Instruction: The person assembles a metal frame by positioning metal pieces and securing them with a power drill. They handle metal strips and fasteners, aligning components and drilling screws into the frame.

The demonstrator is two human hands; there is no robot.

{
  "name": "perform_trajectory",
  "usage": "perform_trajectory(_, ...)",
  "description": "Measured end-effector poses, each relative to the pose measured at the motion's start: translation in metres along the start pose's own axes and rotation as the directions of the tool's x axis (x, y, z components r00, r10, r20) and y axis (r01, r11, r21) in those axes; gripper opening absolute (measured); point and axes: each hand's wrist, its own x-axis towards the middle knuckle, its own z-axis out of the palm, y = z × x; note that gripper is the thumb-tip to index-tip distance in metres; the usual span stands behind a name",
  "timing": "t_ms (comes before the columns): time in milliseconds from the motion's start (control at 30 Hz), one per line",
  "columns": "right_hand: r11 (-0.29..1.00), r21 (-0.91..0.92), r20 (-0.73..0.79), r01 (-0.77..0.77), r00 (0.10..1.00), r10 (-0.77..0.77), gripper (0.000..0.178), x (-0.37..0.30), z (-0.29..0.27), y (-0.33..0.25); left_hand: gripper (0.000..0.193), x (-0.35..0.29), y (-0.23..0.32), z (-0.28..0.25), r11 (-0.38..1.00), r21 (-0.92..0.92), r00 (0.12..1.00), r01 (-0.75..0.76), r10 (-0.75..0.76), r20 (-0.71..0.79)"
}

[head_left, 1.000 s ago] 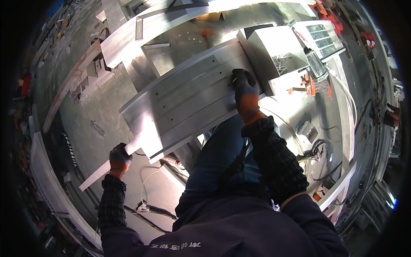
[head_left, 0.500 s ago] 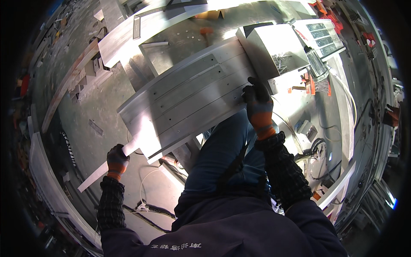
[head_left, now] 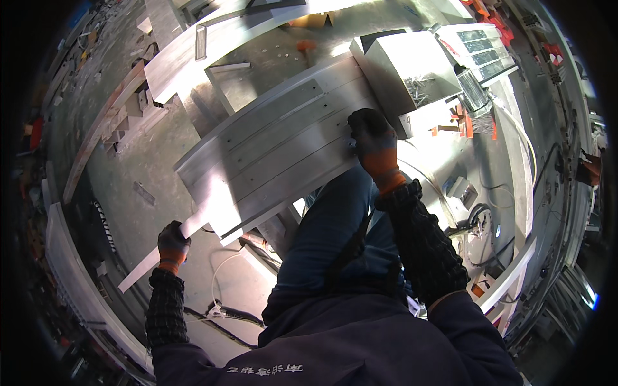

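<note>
A flat metal strip (head_left: 140, 268) is gripped in my left hand (head_left: 172, 244), which wears a black and orange glove. The strip slants up and right onto the near left corner of a wide grey metal bed (head_left: 277, 145) with grooves and small holes. My right hand (head_left: 374, 143), gloved alike, is over the right end of this bed, close to a boxy metal housing (head_left: 412, 71). Its fingers are curled; whatever they may hold is hidden beneath the dark glove. Bright light washes out the bed's left end.
Past the housing stands a unit with a slatted panel (head_left: 479, 51) and a cylindrical motor (head_left: 474, 93). Cables (head_left: 479, 222) lie coiled on the floor to the right. A long pale beam (head_left: 174, 67) crosses the far side; another long piece (head_left: 80, 276) lies at the left.
My right hand has shifted a little left across the metal bed, away from the housing. My left hand keeps its grip on the strip, with hardly any movement.
</note>
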Motion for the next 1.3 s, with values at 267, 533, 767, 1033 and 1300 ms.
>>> perform_trajectory(267,0.839,-0.54,-0.017,0.064,0.996,-0.087,0.041,0.018,0.005,0.046,0.025,-0.002,-0.016,-0.004,0.998,0.052,0.999,0.031,-0.033,0.022)
perform_trajectory(533,0.859,-0.509,-0.041,0.064,0.994,-0.099,0.027,0.011,0.005,0.018,0.025,-0.002,-0.013,-0.001,0.999,0.012,0.999,0.032,-0.032,0.003)
perform_trajectory(767,0.959,-0.277,-0.105,0.063,0.99,-0.096,0.019,0.002,0.003,0.019,0.025,0.005,-0.003,0.005,1.0,-0.012,1.0,-0.016,0.016,-0.007)
perform_trajectory(1033,0.958,-0.267,-0.15,0.102,0.978,-0.146,0.017,0.0,0.003,0.013,0.023,0.006,-0.003,0.003,1.0,-0.001,1.0,-0.015,0.015,0.004)
perform_trajectory(1300,0.979,-0.193,-0.096,0.061,0.992,-0.081,0.018,-0.001,0.004,0.008,0.023,0.006,-0.004,0.002,1.0,0.004,1.0,-0.022,0.022,-0.002)
